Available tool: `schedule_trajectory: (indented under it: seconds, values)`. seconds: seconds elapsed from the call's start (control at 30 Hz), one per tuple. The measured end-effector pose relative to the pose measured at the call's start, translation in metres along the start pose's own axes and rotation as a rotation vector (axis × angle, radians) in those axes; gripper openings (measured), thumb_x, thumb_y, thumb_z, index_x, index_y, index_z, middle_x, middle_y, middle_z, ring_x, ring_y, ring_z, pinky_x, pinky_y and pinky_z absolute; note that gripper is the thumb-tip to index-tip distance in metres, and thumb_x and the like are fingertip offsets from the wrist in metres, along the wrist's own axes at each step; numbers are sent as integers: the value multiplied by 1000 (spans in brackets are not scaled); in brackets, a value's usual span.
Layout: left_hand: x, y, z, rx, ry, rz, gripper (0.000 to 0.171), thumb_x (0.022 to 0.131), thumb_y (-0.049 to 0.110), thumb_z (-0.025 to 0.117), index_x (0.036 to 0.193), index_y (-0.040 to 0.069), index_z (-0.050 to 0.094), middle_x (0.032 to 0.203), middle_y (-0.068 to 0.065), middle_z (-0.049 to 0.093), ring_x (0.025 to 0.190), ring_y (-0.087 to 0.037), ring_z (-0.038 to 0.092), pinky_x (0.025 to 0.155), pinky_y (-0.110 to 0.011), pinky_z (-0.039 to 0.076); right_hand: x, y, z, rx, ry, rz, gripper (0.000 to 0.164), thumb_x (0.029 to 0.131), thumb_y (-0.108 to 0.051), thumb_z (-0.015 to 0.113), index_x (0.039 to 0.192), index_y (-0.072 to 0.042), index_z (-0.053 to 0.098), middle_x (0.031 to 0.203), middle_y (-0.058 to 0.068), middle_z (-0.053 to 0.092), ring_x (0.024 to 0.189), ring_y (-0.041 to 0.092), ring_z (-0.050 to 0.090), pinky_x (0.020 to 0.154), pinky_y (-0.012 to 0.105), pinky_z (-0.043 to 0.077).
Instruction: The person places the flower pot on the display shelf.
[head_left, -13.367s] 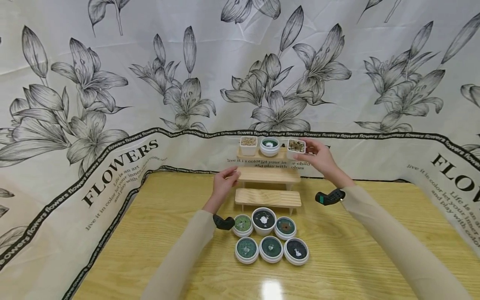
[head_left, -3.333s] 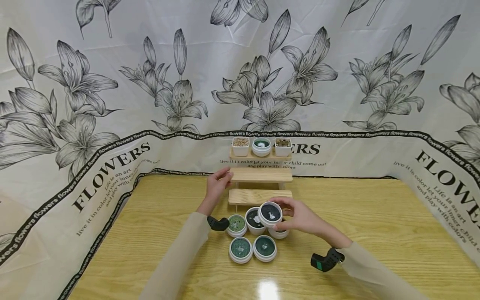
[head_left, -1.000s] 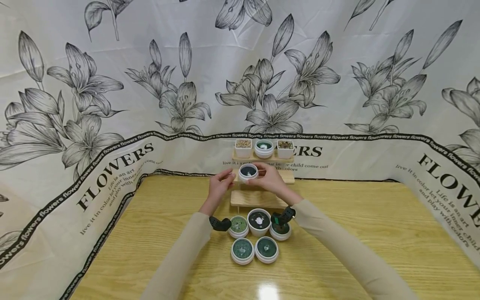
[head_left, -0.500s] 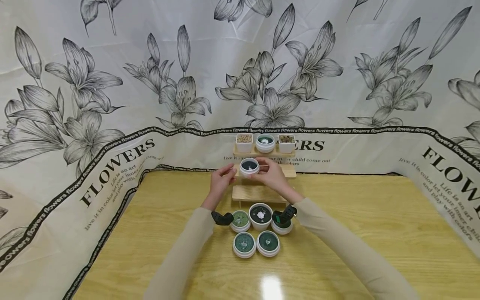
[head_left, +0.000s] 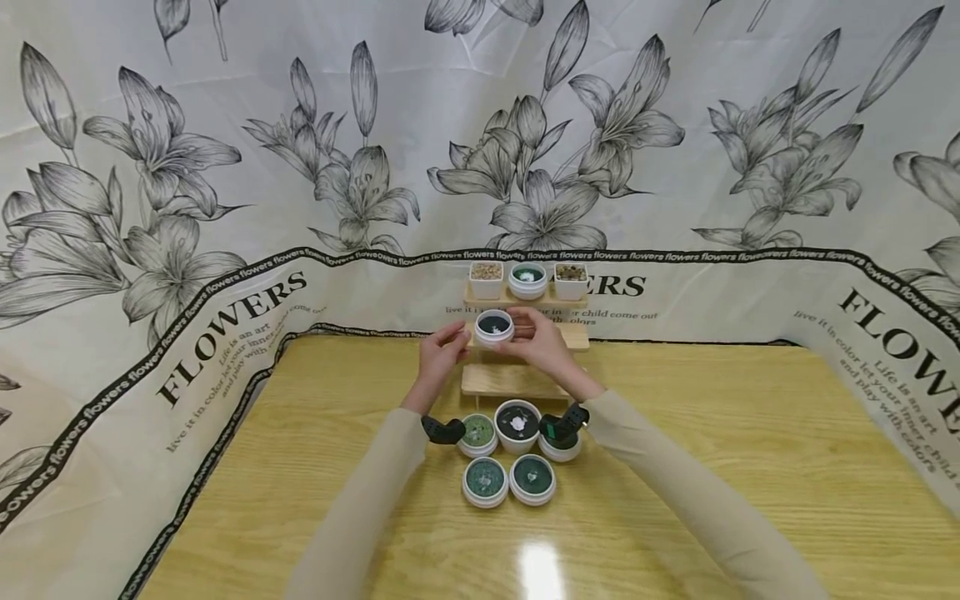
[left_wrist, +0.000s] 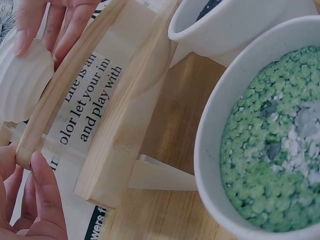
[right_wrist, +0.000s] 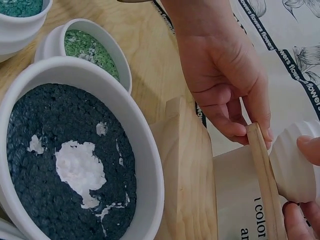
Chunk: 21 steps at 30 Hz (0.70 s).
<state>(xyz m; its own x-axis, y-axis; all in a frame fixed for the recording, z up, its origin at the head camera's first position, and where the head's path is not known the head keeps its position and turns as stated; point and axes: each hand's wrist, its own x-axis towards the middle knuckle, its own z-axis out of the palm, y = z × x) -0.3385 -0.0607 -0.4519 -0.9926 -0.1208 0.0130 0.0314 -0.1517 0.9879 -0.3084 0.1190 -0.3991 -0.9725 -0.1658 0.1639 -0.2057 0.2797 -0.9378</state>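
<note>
My right hand point(head_left: 543, 343) grips a small round white pot point(head_left: 493, 328) with a dark, white-patched filling, at the left part of the middle shelf point(head_left: 573, 337) of a wooden tiered stand. In the right wrist view, the ribbed side of this pot point(right_wrist: 295, 165) is right at the shelf's edge, fingers at its wall. My left hand point(head_left: 441, 354) pinches the left end of that same shelf between thumb and fingers, as the left wrist view shows with the hand point(left_wrist: 37, 207) at the plank's tip. The lowest shelf point(head_left: 517, 381) lies in front, bare.
Two square pots of pebbles point(head_left: 486, 282) point(head_left: 572, 283) flank a round green-filled pot point(head_left: 527, 282) on the top shelf. Before the stand sit a large dark-filled pot point(head_left: 517, 422), a light green one point(head_left: 477, 432), a partly hidden one point(head_left: 560, 448) and two teal-filled ones point(head_left: 485, 479) point(head_left: 532, 477).
Earlier the right hand held a square pebble pot at the top shelf's right end. It then lifted the dark-filled pot from the front row to the middle shelf. The left hand stays at the shelf.
</note>
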Motion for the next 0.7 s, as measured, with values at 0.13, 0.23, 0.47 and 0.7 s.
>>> schedule_trajectory:
  seconds: [0.13,0.23,0.47,0.7]
  values:
    - [-1,-2,1,-4,-1,3,32,88,0,65,120,-6,63,90,-6,63,59,-3,61,65,-20,59,-1,-1,0,18,10,11,64,77,-1,77,133,6,46,128,29,56,114,40,59,99,40,51]
    - [-3,0,0,-13,-16,-2,32,88,-1,65,120,-7,63,88,-4,62,61,-6,62,68,-23,60,-5,-7,0,21,7,20,64,78,1,75,134,8,45,129,30,54,115,41,58,100,42,51]
    - [-1,-2,0,-18,-12,6,32,89,-1,64,120,-7,63,88,-5,63,60,-4,60,60,-16,57,0,1,3,-12,30,5,62,78,-4,77,133,2,50,129,24,55,111,38,60,94,37,54]
    - [-1,-1,-1,-24,-13,28,32,89,-3,63,120,-10,62,86,-4,62,58,-2,59,58,-14,55,1,2,3,-2,1,-23,62,78,1,76,132,4,47,130,26,54,111,40,60,94,37,55]
